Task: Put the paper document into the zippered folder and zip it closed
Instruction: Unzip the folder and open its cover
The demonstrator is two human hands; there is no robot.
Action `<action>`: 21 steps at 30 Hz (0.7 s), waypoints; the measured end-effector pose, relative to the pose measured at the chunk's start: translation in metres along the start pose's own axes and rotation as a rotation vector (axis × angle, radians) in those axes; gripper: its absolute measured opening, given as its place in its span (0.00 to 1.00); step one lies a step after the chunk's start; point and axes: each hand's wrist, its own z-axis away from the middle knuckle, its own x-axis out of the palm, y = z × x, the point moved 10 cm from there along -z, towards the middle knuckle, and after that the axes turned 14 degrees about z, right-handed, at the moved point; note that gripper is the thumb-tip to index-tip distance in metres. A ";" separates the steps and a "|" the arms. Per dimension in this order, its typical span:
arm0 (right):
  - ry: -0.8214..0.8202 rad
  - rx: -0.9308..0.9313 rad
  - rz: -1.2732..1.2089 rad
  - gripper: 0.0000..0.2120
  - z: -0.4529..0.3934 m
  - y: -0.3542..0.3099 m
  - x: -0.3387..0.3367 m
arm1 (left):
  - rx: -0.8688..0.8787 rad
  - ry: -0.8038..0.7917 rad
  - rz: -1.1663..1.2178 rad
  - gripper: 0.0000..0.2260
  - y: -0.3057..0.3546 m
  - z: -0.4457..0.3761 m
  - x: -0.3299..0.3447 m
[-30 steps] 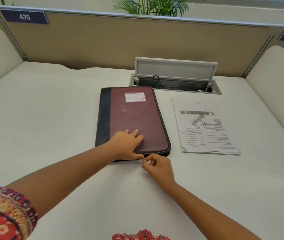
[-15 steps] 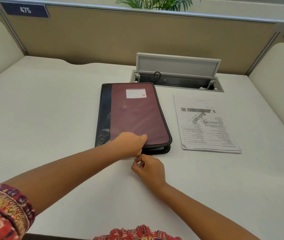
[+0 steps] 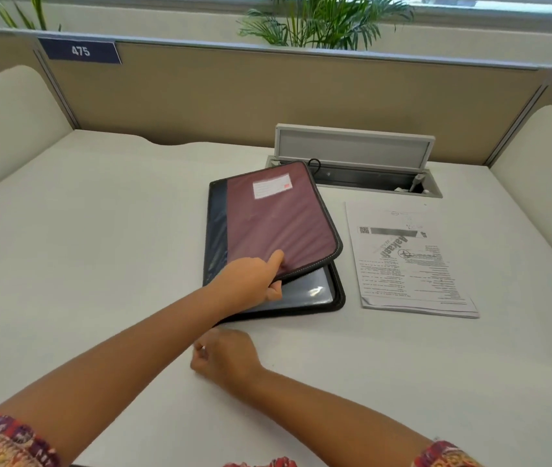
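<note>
Maroon fabric zippered folder (image 3: 278, 227) lies half-open on the white worktop (image 3: 99, 247), its cover pinched by the left hand (image 3: 251, 279); the right hand (image 3: 225, 357), grip curled, blurred, rests near. Printed paper document (image 3: 409, 261) lies right, an open grey cable hatch (image 3: 355, 163) beyond.

Open desk (image 3: 99, 264) lies left and near. The raised cable hatch (image 3: 355, 146) and partition (image 3: 268, 92) block the far side; the paper document (image 3: 409, 261) occupies the right.

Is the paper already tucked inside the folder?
No, the paper document lies flat on the desk to the right of the folder, whose cover the left hand is lifting.
</note>
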 end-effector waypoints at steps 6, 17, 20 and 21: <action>-0.026 -0.018 0.029 0.05 -0.009 0.015 -0.009 | -0.058 0.294 0.317 0.13 -0.027 0.038 -0.032; 0.207 0.222 0.191 0.08 0.008 0.112 -0.080 | -0.216 0.917 0.760 0.05 -0.093 0.132 -0.055; 0.178 0.209 0.261 0.12 0.013 0.127 -0.082 | -0.253 1.022 0.762 0.06 -0.105 0.149 -0.056; 0.174 0.195 0.265 0.11 0.015 0.130 -0.082 | -0.260 1.041 0.759 0.05 -0.108 0.152 -0.057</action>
